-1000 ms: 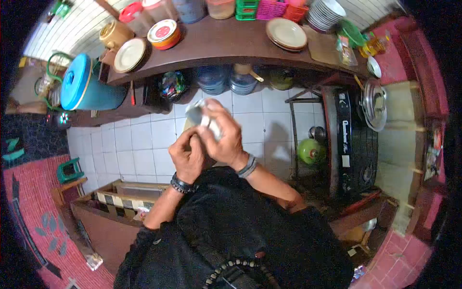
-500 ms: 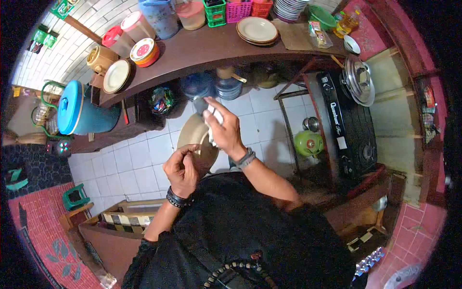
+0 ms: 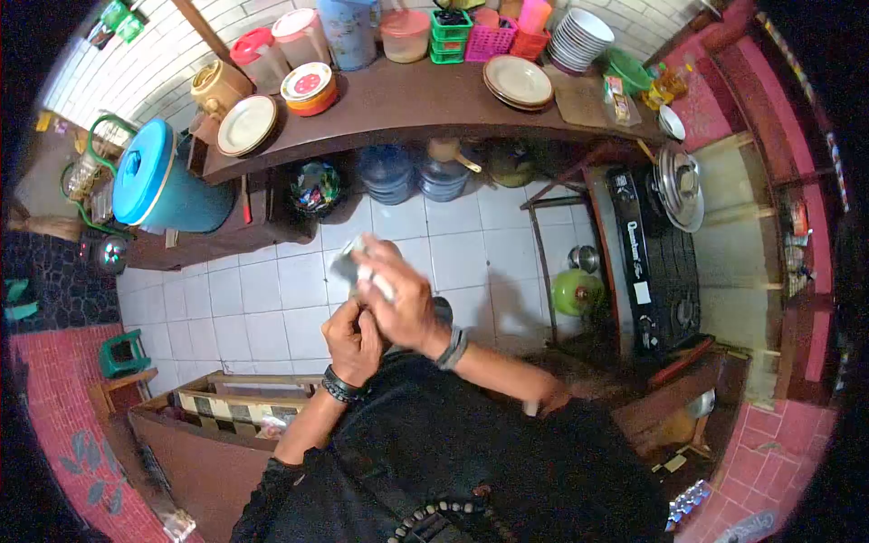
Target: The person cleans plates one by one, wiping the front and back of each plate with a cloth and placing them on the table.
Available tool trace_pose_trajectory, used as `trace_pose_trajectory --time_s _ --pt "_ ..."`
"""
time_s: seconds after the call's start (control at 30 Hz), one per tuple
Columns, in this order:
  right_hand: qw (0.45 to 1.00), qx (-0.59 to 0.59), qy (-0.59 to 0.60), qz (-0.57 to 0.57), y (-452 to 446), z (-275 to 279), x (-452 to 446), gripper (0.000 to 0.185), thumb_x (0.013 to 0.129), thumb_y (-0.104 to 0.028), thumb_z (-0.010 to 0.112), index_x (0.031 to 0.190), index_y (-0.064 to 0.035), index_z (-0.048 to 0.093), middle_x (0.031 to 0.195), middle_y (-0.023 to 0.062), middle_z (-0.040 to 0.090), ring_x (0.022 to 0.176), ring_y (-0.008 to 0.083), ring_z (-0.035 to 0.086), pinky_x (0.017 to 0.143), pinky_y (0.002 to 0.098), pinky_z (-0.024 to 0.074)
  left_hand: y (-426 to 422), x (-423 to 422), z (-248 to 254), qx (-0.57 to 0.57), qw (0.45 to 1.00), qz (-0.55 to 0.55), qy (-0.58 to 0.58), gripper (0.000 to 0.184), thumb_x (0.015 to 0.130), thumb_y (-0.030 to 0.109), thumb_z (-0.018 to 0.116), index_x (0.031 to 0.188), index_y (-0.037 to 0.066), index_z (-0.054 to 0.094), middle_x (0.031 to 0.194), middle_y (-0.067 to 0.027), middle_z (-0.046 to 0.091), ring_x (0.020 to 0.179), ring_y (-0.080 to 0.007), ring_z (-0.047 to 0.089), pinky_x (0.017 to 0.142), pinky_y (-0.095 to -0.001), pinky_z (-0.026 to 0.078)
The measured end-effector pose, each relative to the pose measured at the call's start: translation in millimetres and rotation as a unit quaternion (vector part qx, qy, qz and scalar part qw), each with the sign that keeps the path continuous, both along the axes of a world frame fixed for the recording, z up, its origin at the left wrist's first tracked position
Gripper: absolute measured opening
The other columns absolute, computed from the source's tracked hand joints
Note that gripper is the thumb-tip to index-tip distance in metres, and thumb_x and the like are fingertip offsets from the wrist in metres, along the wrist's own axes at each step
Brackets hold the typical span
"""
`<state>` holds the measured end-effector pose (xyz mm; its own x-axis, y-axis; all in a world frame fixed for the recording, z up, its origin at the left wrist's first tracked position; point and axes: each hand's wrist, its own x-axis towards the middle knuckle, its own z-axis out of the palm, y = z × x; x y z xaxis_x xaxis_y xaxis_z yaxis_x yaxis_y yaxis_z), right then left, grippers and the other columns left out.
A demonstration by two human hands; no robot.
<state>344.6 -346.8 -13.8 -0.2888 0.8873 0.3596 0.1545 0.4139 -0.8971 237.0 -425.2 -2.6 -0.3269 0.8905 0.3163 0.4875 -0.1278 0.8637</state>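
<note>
Head view: both hands meet in front of the black shirt, over the tiled floor. Right hand has its fingers wrapped round a grey-and-white cloth, bunched up, grey end poking out past the fingertips. Blurry there, so the cloth's edges don't read well. Left hand just below, close against the right, fingers curled in; tips partly covered, can't tell how tightly closed or whether they hold anything.

Cloth sits up off the floor, in the right hand only as far as visible. Judging by looks: light, soft, limp, should fold easily, no breakage risk, probably not slippery unless wet; wetness can't be told. Best hold is the bunched middle, fingers outside and thumb across, since a loose corner would flop.

Around: tabletop ahead with stacked plates, stove to the right.
</note>
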Motion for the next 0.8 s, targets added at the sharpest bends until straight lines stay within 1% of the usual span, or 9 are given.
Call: trace_pose_trajectory --time_s 0.1,0.17,0.33,0.43,0.5,0.53,0.57,0.7,0.8 --pt "0.998 -0.035 0.042 0.043 0.6 -5.8 -5.5 0.039 0.098 -0.014 0.064 0.136 -0.0023 0.066 0.147 0.0246 0.058 0.138 0.0352 0.057 0.113 0.0421 0.0455 -15.5 -15.3 5.0 -0.071 0.997 0.000 -0.022 0.020 0.096 -0.003 0.054 0.099 -0.001 0.073 0.077 -0.0129 0.071 0.064 -0.0152 0.066 0.061 -0.0296 0.051" --pt "0.972 -0.213 0.101 -0.024 14.6 -36.4 -12.3 0.041 0.103 -0.019 0.061 0.139 -0.0008 0.064 0.145 0.0247 0.060 0.135 0.0290 0.059 0.110 0.0391 0.0479 -24.3 -21.8 4.9 -0.044 0.998 0.010 -0.048 0.020 0.095 -0.004 0.053 0.099 -0.001 0.073 0.076 -0.0121 0.071 0.063 -0.0134 0.063 0.059 -0.0296 0.050" --pt "0.996 0.034 -0.040 0.071 -29.9 2.7 -42.5 0.040 0.095 -0.009 0.067 0.135 -0.0026 0.067 0.147 0.0239 0.059 0.136 0.0358 0.058 0.112 0.0411 0.0464 -44.4 -53.7 -14.5 -0.062 0.997 0.013 -0.045 0.020 0.095 -0.004 0.054 0.098 -0.001 0.074 0.076 -0.0116 0.071 0.064 -0.0132 0.065 0.059 -0.0297 0.049" --pt "0.999 0.007 -0.019 0.048 -30.4 9.1 -49.0 0.038 0.097 -0.011 0.067 0.135 -0.0015 0.066 0.147 0.0236 0.059 0.138 0.0316 0.057 0.112 0.0389 0.0457 -50.5 -62.6 -7.0 -0.021 0.999 0.017 -0.037 0.020 0.096 -0.005 0.055 0.098 -0.001 0.074 0.077 -0.0110 0.073 0.066 -0.0117 0.066 0.059 -0.0285 0.049" --pt "0.991 -0.071 0.079 -0.088 -13.8 -39.5 -49.9 0.034 0.100 -0.015 0.066 0.131 -0.0012 0.067 0.126 0.0164 0.071 0.111 0.0239 0.070 0.092 0.0355 0.0552 -50.2 -58.8 11.2 -0.017 0.991 0.020 -0.133 0.021 0.097 -0.006 0.054 0.099 -0.002 0.075 0.078 -0.0099 0.074 0.066 -0.0112 0.066 0.061 -0.0272 0.050" --pt "0.927 -0.319 0.175 -0.087 -14.4 -30.6 -41.2 0.034 0.105 -0.025 0.063 0.132 -0.0030 0.066 0.105 0.0037 0.071 0.082 0.0100 0.066 0.068 0.0272 0.0533 -49.6 -56.7 13.6 0.020 0.991 0.022 -0.130 0.022 0.097 -0.006 0.053 0.099 -0.002 0.075 0.079 -0.0085 0.074 0.064 -0.0108 0.065 0.060 -0.0261 0.050" --pt "0.903 -0.364 0.210 -0.094 -9.2 -39.3 -31.8 0.036 0.107 -0.033 0.061 0.132 -0.0071 0.066 0.094 -0.0043 0.066 0.064 0.0036 0.053 0.054 0.0234 0.0449 -48.2 -54.6 12.5 0.031 0.991 0.023 -0.130 0.022 0.097 -0.006 0.053 0.099 -0.002 0.075 0.079 -0.0085 0.074 0.064 -0.0108 0.065 0.060 -0.0261 0.050" --pt "0.716 -0.528 0.456 -0.016 -15.0 -87.2 -10.5 0.041 0.108 -0.039 0.057 0.135 -0.0098 0.062 0.107 0.0022 0.072 0.085 0.0140 0.068 0.072 0.0326 0.0569 -40.2 -40.2 1.8 0.123 0.986 0.081 -0.077 0.022 0.097 -0.005 0.054 0.100 -0.001 0.075 0.082 -0.0083 0.074 0.065 -0.0106 0.065 0.059 -0.0257 0.050" --pt "0.686 -0.537 0.490 0.028 -7.6 -89.1 9.8 0.042 0.107 -0.039 0.057 0.136 -0.0079 0.062 0.118 0.0066 0.072 0.104 0.0227 0.070 0.093 0.0404 0.0569 -36.6 -15.7 9.3 0.096 0.989 0.067 -0.087 0.023 0.095 -0.004 0.052 0.100 -0.001 0.074 0.086 -0.0121 0.077 0.074 -0.0193 0.073 0.069 -0.0306 0.055"
